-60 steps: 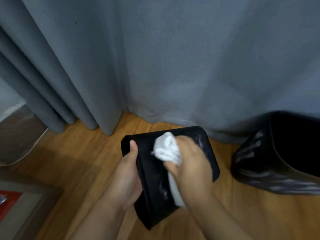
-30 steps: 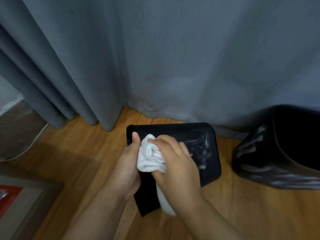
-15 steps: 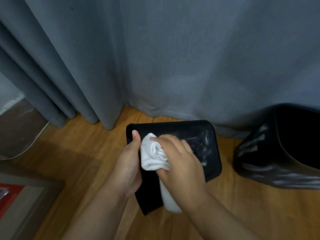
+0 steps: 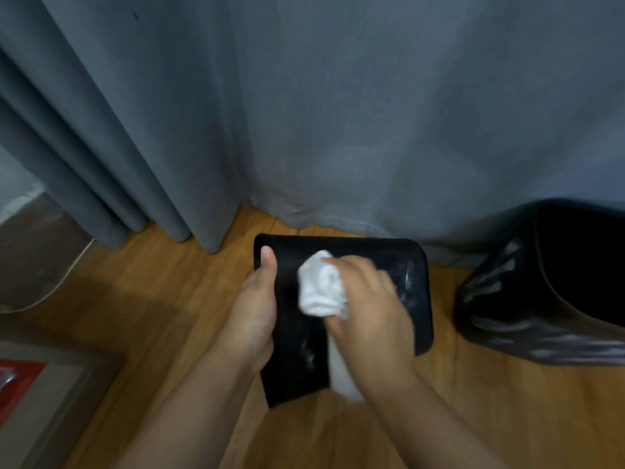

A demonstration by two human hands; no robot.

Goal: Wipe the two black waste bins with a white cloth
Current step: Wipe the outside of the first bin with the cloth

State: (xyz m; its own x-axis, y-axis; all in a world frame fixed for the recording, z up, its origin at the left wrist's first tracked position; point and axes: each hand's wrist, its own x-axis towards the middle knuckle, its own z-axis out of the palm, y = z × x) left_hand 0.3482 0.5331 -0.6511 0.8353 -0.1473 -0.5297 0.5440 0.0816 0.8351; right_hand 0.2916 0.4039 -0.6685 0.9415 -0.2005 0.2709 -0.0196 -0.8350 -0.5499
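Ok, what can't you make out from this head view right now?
- Held bin: its far side and inside face away; both hands cover much of the near face.
- Right hand: motion-blurred, so its grip on the cloth is unclear in detail.
- Left hand: fingers hidden behind the bin.
- Second bin: cut off by the right edge.
- Red item: cut off at left, unidentifiable.

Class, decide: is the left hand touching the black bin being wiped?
Touching. The head view shows the left hand gripping the bin at its left edge, thumb lying on its surface.
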